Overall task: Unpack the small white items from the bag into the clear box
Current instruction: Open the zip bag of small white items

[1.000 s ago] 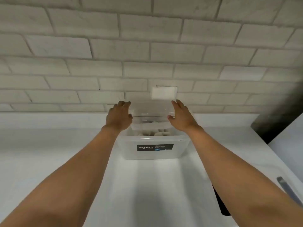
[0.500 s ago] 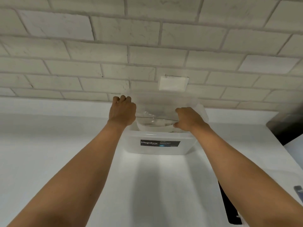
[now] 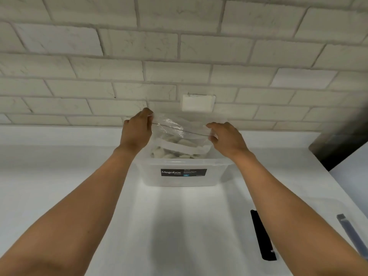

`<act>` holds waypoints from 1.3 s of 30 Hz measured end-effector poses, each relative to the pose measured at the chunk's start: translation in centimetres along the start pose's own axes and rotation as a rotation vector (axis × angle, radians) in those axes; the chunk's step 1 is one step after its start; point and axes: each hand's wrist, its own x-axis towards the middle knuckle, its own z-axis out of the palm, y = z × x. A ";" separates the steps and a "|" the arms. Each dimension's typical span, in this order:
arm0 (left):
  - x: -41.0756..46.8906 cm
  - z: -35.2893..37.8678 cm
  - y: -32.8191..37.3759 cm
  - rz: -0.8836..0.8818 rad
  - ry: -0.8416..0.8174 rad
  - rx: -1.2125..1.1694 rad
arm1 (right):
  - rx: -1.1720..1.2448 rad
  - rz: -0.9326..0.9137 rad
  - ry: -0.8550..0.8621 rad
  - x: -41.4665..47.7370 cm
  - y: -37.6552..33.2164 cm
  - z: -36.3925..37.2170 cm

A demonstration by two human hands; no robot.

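The left hand (image 3: 137,132) is pinching the left end of the clear bag (image 3: 175,127), fingers curled on the plastic, holding it just above the clear box (image 3: 151,176) that is sitting on the counter (image 3: 179,226). Small white items (image 3: 175,154) are lying piled in the box; whether any are remaining in the bag is unclear. The right hand (image 3: 227,140) is gripping the bag's right end. The unpacking is looking nearly finished.
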 end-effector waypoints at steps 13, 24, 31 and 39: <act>1.8 -11.8 11.1 0.012 0.382 -0.718 | 0.519 -0.118 0.752 -4.8 -3.6 -12.2; -13.7 -9.4 13.3 -0.264 0.118 -0.975 | 0.443 -0.040 0.580 -24.8 -4.9 -8.3; -22.0 -4.2 9.6 -0.507 -0.320 -0.813 | 0.358 0.158 0.190 -33.0 -4.3 -2.6; -19.9 -5.1 10.0 -0.282 -0.449 -0.618 | 0.138 0.085 0.000 -32.2 -6.3 -6.3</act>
